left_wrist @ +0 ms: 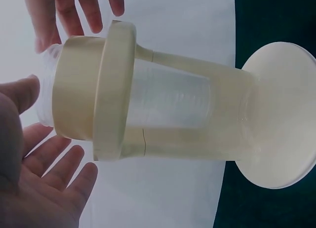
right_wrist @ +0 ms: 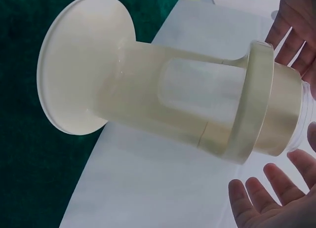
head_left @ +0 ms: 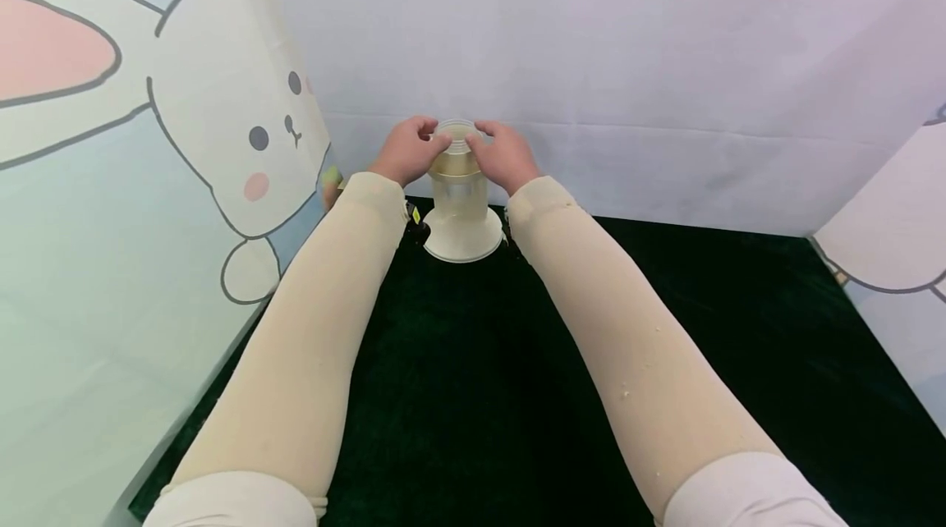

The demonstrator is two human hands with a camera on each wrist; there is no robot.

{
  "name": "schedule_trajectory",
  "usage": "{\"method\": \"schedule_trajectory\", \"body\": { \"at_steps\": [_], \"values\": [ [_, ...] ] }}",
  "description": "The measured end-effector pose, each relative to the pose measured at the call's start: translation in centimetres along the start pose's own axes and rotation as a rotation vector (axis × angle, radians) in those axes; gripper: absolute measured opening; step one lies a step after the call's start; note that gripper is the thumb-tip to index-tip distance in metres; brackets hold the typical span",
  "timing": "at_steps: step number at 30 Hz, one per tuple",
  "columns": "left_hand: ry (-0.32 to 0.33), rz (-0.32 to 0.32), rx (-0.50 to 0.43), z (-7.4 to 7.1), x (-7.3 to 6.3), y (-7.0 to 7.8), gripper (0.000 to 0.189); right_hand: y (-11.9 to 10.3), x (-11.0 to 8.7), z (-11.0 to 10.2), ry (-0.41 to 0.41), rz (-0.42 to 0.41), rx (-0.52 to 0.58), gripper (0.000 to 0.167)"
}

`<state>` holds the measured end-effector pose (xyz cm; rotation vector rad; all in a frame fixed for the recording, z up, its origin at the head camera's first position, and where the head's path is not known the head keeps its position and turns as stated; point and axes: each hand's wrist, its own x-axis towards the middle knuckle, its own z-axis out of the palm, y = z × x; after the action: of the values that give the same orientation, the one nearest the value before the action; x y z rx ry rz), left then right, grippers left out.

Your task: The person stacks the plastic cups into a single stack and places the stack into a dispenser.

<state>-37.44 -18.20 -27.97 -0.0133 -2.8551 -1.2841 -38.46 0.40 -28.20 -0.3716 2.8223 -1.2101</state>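
Observation:
A cream cup dispenser (head_left: 461,203) stands upright on its round base (left_wrist: 284,119) at the back of the table. Clear plastic cups (head_left: 456,133) poke out of its top, and their nested body shows through the cut-out window in the left wrist view. My left hand (head_left: 411,151) is at the left of the cups' rim, thumb close to it, other fingers spread loosely behind the collar (left_wrist: 114,92). On the opposite side my right hand (head_left: 508,156) mirrors it, thumb by the rim and fingers (right_wrist: 281,186) apart and relaxed. Neither hand curls tightly round anything.
Dark green cloth (head_left: 451,396) covers the table. A white fabric wall (head_left: 628,59) rises right behind the dispenser. To the left stands a panel with a cartoon rabbit (head_left: 222,116), and another printed panel (head_left: 897,240) is at the right.

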Motion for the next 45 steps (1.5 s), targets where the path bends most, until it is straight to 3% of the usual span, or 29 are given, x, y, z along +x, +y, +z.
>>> {"method": "schedule_trajectory", "body": {
  "at_steps": [7,17,23,26,30,35,42,45],
  "values": [
    [-0.032,0.005,0.040,0.6,-0.2,0.3,0.066,0.5,0.0,0.0,0.006,0.067,0.047,0.054],
    [-0.010,0.050,0.029,0.3,-1.0,0.3,0.067,1.0,-0.5,-0.3,-0.020,0.020,0.039,0.065],
    [0.026,0.076,0.013,0.3,-2.7,-0.8,0.070,1.6,-2.8,0.1,-0.032,-0.036,0.018,0.069],
    [0.079,0.130,0.027,0.8,-4.0,-1.0,0.070,2.3,-5.0,0.3,-0.053,-0.042,0.030,0.069],
    [0.121,0.205,0.140,1.5,-6.1,-1.2,0.069,3.7,-7.9,0.0,-0.070,-0.026,0.020,0.073],
    [0.112,0.247,0.257,2.6,-8.8,-2.1,0.070,6.0,-11.2,-1.2,-0.052,-0.035,-0.047,0.076],
    [0.143,0.347,0.500,4.0,-12.2,-4.8,0.070,10.4,-15.9,-4.1,-0.030,-0.011,-0.162,0.079],
    [0.127,0.355,0.610,4.2,-13.4,-6.1,0.076,12.1,-17.8,-5.4,-0.019,-0.008,-0.189,0.083]
  ]
}}
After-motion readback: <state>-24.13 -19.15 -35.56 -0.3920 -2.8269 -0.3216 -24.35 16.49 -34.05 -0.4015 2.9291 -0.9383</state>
